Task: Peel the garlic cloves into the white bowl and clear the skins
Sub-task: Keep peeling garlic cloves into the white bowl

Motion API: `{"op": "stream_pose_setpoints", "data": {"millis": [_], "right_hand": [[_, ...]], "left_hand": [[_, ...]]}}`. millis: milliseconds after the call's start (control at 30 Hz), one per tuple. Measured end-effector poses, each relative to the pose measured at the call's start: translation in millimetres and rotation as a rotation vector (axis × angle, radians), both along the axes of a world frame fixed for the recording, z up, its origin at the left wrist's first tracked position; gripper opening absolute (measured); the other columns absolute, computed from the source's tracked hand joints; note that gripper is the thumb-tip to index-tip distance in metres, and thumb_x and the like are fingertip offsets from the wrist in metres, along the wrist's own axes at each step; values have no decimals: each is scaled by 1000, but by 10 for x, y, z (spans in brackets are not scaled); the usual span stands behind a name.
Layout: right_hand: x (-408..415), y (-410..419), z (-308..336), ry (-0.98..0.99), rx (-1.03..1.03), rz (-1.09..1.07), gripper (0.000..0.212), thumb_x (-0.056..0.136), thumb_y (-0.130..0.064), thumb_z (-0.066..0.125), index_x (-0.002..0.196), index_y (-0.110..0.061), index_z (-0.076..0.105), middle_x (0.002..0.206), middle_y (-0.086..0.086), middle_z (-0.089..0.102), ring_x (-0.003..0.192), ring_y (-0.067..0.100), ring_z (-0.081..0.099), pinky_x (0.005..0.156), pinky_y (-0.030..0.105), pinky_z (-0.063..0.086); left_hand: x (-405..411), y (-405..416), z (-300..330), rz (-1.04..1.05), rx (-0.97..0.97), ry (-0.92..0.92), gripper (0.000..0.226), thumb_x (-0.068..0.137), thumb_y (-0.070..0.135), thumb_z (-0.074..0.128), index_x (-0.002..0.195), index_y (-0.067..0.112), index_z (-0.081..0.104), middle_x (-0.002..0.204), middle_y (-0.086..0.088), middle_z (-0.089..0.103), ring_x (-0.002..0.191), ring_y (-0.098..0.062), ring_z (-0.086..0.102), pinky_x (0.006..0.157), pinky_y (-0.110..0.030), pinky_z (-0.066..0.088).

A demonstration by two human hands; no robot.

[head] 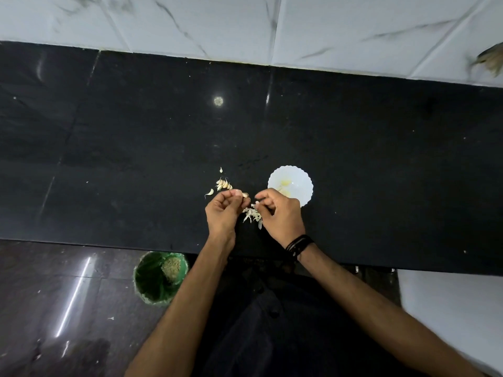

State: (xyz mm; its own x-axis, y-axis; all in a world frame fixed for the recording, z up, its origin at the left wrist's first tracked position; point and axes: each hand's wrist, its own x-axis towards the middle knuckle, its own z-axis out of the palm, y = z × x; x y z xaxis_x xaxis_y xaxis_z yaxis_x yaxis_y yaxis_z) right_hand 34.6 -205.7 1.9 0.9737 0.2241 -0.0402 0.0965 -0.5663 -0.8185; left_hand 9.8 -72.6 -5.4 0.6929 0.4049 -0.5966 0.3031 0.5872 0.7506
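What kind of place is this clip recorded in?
Most likely a home kitchen: a black stone counter against a marble-look tiled wall, garlic cloves beside a white bowl, and a green bin on the floor below.

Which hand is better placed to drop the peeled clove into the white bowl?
Probably the left hand: it pinches the clove. The right hand, though beside the white bowl, holds only skin.
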Motion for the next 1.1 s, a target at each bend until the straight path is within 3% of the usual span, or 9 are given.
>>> {"op": "stream_pose_setpoints", "data": {"millis": [100, 233, 367, 533, 700, 867, 1100], "right_hand": [[17, -19, -22, 16, -190, 84, 35, 90, 0, 62, 121, -13, 71, 100, 4, 77, 93, 18, 72, 89, 30, 55], [27, 1, 26, -27, -255, 82, 37, 87, -2, 60, 120, -16, 71, 106, 3, 75, 96, 20, 70, 89, 35, 56], [41, 16, 55, -107, -106, 1, 19, 85, -8, 71, 101, -15, 76, 93, -2, 71, 77, 9, 67, 75, 27, 57], [56, 62, 100, -31, 80, 2, 15, 82, -12, 81, 98, -12, 78, 90, -4, 76, 80, 2, 71, 75, 11, 53], [87, 22, 44, -50, 81, -25, 5, 85, -13, 79, 90, -13, 78, 86, -6, 76, 78, 3, 71, 74, 18, 56], [123, -9, 51, -40, 85, -11, 1, 86, -12, 78, 86, -11, 77, 83, -6, 75, 76, 3, 69, 73, 13, 53], [155, -19, 21, 156, 90, 41, 2, 86, -14, 77, 87, -15, 76, 80, -9, 74, 77, 3, 70, 77, 24, 58]], "left_hand": [[-7, 11, -4, 7, 56, -1, 8, 94, -5, 63, 95, 2, 67, 77, -7, 74, 72, -15, 71, 73, -23, 58], [-7, 7, 14, -15, 119, -21, 10, 94, -3, 64, 96, 5, 69, 78, -7, 73, 70, -15, 69, 71, -23, 58], [-16, -16, 16, -50, 184, -17, 9, 95, -2, 64, 96, 5, 69, 80, -9, 73, 68, -14, 69, 72, -25, 58], [-20, -46, 5, -105, 264, -16, 7, 93, 0, 66, 95, 5, 70, 81, -9, 72, 73, -15, 70, 77, -31, 59], [-23, -58, 72, -122, 201, -73, 8, 92, 1, 68, 99, 4, 72, 77, -8, 73, 71, -14, 69, 73, -26, 59], [-44, -28, 72, -178, 215, -85, 7, 91, -1, 69, 95, 4, 73, 79, -7, 74, 75, -17, 72, 75, -25, 60], [-68, 31, 28, -232, 286, -85, 8, 89, -2, 71, 93, 4, 75, 82, -5, 76, 77, -17, 73, 75, -23, 59]]}}
